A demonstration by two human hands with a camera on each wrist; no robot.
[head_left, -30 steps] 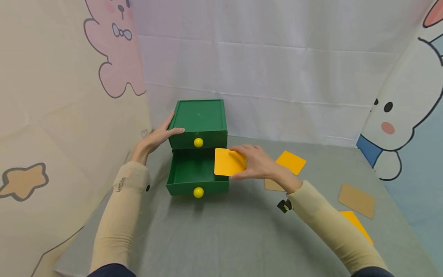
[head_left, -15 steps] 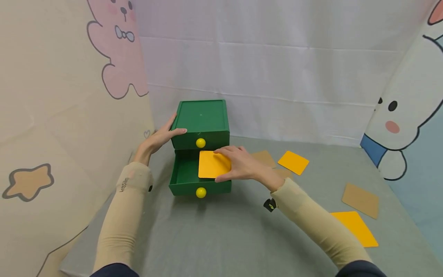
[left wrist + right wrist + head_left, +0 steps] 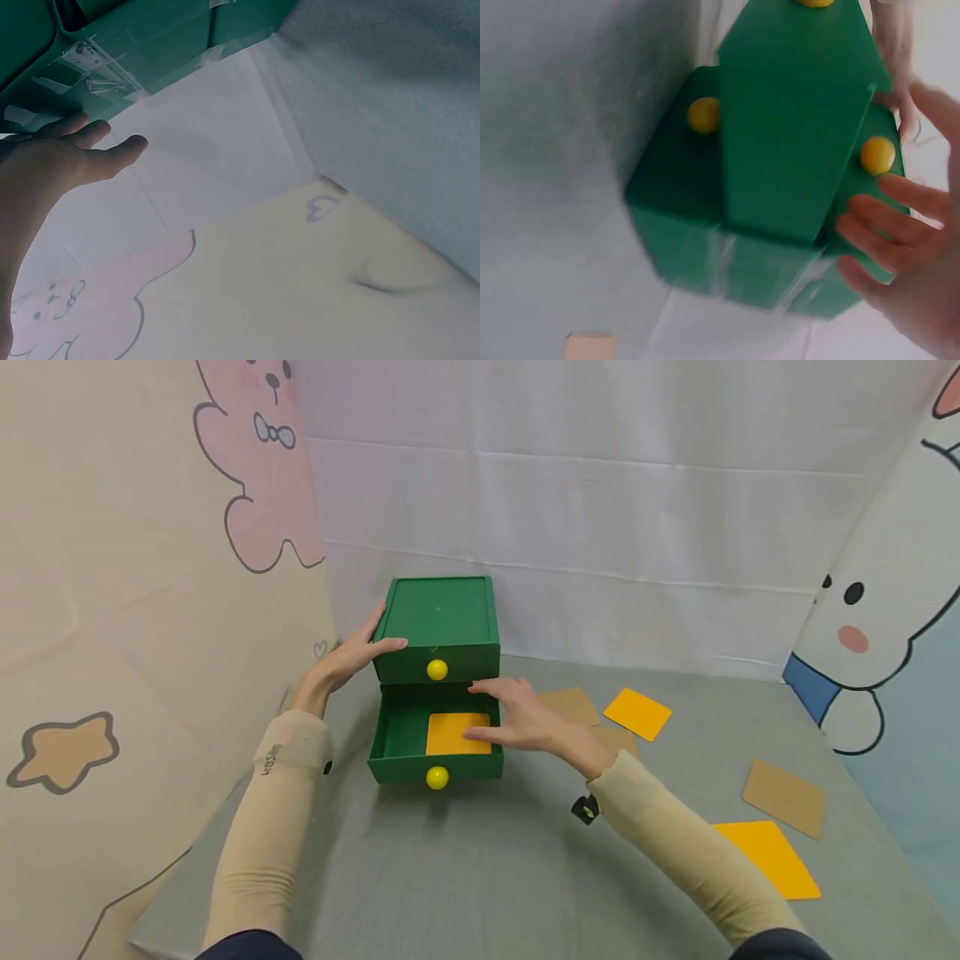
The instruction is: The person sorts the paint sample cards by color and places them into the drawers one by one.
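A green drawer cabinet with yellow knobs stands at the back of the table. Its drawer below the top one is pulled out. Inside lies an orange-yellow square card near the front right. My right hand is over the drawer's right side, fingers and thumb spread apart; the thumb overlaps the card in the head view. In the right wrist view the fingers hold nothing. My left hand rests against the cabinet's upper left side, its thumb at the front top edge and its fingers along the side.
More cards lie to the right on the grey table cloth: an orange one, a nearer orange one, and brown ones such as the card at far right. A white curtain hangs behind.
The right hand has carried the orange card left over the pulled-out drawer and let it go; the card has dropped inside. The left hand has stayed on the cabinet.
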